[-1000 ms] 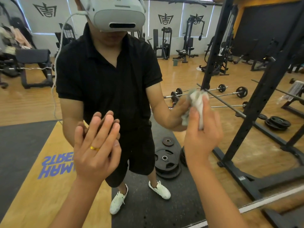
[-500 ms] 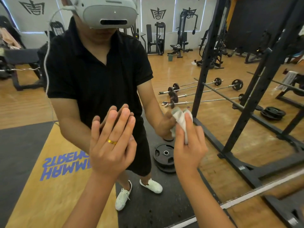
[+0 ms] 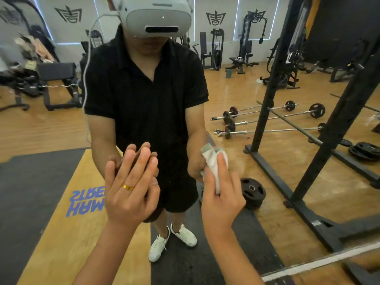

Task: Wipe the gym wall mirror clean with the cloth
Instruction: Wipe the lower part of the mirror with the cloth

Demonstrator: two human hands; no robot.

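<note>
The wall mirror [image 3: 267, 161] fills nearly the whole view and reflects me, a person in a black shirt and shorts with a headset. My right hand [image 3: 221, 199] presses a bunched white cloth [image 3: 214, 161] flat against the glass, low and right of centre. My left hand [image 3: 130, 186], with a gold ring, rests flat on the mirror with its fingers together, palm meeting its own reflection. The cloth sticks out above my fingertips.
The mirror's white bottom edge [image 3: 320, 262] slants across the lower right. Reflected behind me are a black squat rack [image 3: 267, 95], barbells [image 3: 273, 114] and weight plates [image 3: 251, 192] on the wooden floor, plus benches and machines further back.
My right hand has slid the cloth down and to the left across the glass. My left hand stays flat on the mirror, shifted slightly right in view.
</note>
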